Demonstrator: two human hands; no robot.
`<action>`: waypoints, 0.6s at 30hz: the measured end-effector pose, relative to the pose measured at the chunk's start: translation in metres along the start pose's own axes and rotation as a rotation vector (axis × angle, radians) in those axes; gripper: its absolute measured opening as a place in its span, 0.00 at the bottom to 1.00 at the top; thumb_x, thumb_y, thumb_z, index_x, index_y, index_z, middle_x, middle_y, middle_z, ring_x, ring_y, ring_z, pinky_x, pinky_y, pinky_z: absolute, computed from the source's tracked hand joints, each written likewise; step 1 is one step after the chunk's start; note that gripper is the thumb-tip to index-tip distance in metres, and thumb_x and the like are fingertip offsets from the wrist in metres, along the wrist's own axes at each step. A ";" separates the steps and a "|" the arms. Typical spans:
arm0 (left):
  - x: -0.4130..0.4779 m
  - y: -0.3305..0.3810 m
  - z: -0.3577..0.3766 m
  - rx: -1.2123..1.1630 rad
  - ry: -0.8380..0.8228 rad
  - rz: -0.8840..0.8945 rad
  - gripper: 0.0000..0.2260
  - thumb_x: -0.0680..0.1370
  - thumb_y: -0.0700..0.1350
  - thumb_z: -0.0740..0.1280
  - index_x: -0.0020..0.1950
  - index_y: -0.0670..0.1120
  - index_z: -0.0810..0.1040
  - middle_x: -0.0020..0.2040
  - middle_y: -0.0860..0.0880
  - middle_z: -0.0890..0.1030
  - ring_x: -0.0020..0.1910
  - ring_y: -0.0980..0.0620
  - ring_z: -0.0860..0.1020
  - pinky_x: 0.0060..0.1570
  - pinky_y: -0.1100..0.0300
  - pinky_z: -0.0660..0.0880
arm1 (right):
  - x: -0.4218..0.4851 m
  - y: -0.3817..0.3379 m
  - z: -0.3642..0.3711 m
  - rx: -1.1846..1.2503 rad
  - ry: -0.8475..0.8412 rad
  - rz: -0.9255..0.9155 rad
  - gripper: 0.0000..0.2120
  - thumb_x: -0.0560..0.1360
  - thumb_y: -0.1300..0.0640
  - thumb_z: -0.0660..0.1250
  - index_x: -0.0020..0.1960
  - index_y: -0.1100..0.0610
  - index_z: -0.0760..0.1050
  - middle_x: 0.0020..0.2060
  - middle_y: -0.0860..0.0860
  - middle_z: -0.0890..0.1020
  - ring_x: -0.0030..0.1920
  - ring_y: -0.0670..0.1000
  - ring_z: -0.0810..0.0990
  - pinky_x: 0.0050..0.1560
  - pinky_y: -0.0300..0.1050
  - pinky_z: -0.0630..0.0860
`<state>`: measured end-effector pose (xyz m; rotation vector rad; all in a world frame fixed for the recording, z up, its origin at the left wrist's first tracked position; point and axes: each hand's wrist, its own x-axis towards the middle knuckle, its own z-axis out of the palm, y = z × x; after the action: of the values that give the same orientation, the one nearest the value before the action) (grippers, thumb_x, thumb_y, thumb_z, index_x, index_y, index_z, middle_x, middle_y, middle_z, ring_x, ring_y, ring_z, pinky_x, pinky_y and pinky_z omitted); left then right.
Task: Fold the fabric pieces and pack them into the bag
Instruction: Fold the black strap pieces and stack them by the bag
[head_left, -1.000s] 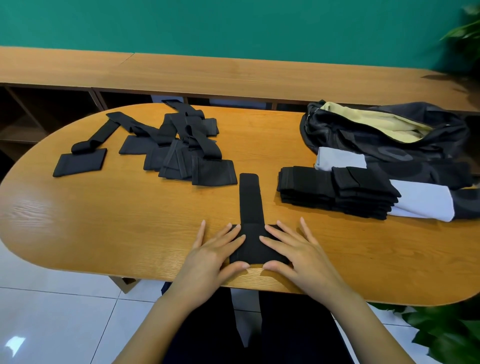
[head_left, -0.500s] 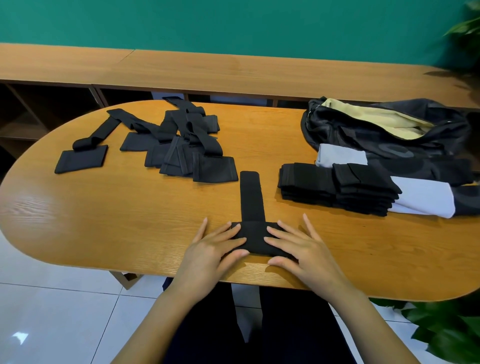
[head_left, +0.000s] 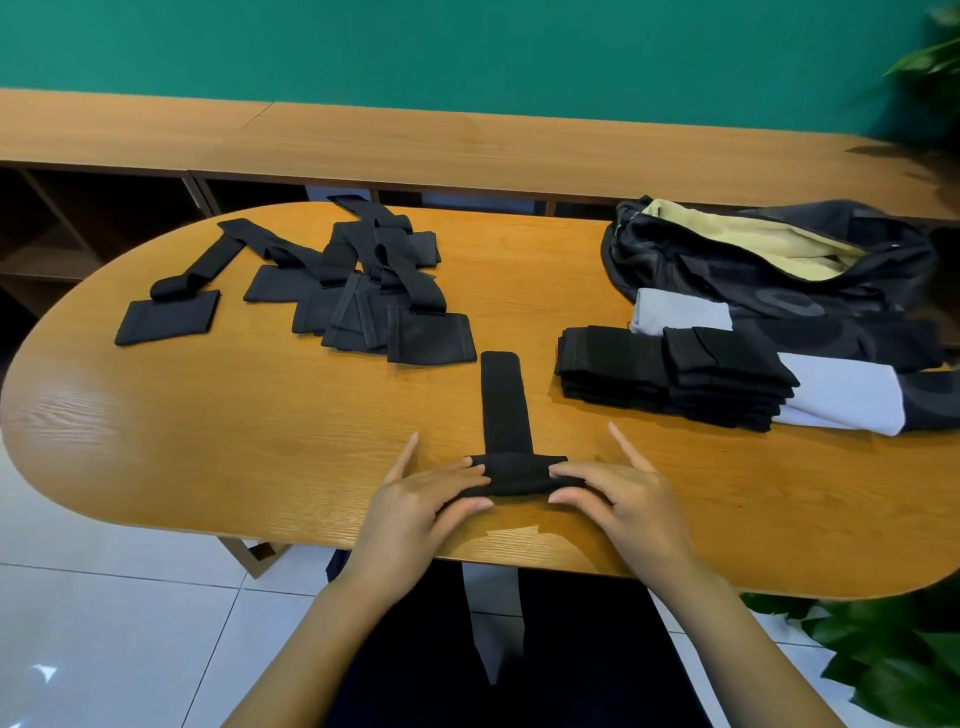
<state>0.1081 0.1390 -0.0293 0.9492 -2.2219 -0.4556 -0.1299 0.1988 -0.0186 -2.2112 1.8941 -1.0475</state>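
**Strap runs straight up the frame from between the two hands**

The left hand (head_left: 415, 501) and the right hand (head_left: 626, 499) sit side by side at the lower centre of the frame, at the near edge of the table (head_left: 208, 415). Each pinches one end of the same fabric piece (head_left: 519, 473) between thumb and curled fingers, while each forefinger lies straight and points up the frame. Between them the wide part of the piece is doubled over into a short thick band running left to right. Whether it is a flat fold or a loose roll is hard to tell against the black cloth.

From the middle of that band the strap (head_left: 503, 405) runs straight up the frame, flat on the table, with its long axis at right angles to the band. Neither hand is nearer to it, since it starts midway between them. So the coming fold probably goes straight up along the strap, with both hands moving together.

Further out, the folded stack (head_left: 675, 374) lies to the upper right, near the strap's far end and closer to the right hand. The open bag (head_left: 779, 260) is just behind the stack. The unfolded pile (head_left: 363, 291) lies to the upper left.
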 end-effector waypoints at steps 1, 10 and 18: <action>0.001 0.001 0.000 -0.008 0.006 -0.014 0.22 0.79 0.62 0.59 0.57 0.49 0.83 0.55 0.55 0.84 0.59 0.61 0.79 0.76 0.53 0.53 | 0.001 -0.001 -0.001 0.008 0.028 -0.019 0.28 0.77 0.34 0.53 0.53 0.51 0.83 0.47 0.46 0.86 0.60 0.36 0.71 0.75 0.39 0.53; 0.009 0.009 -0.006 -0.101 0.070 -0.092 0.22 0.79 0.63 0.58 0.58 0.50 0.82 0.43 0.61 0.83 0.45 0.65 0.80 0.73 0.53 0.63 | 0.009 -0.007 -0.008 0.100 0.095 -0.032 0.25 0.77 0.38 0.56 0.51 0.55 0.83 0.43 0.47 0.85 0.61 0.42 0.70 0.73 0.29 0.48; 0.021 0.015 -0.012 -0.239 0.168 -0.216 0.17 0.73 0.60 0.65 0.55 0.52 0.82 0.37 0.59 0.79 0.40 0.57 0.79 0.47 0.63 0.76 | 0.022 -0.014 -0.010 0.215 0.049 0.113 0.20 0.72 0.42 0.63 0.54 0.53 0.82 0.44 0.29 0.74 0.60 0.37 0.70 0.69 0.51 0.63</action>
<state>0.0978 0.1329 -0.0034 1.0597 -1.8753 -0.6969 -0.1223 0.1863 0.0054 -1.9566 1.8041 -1.2317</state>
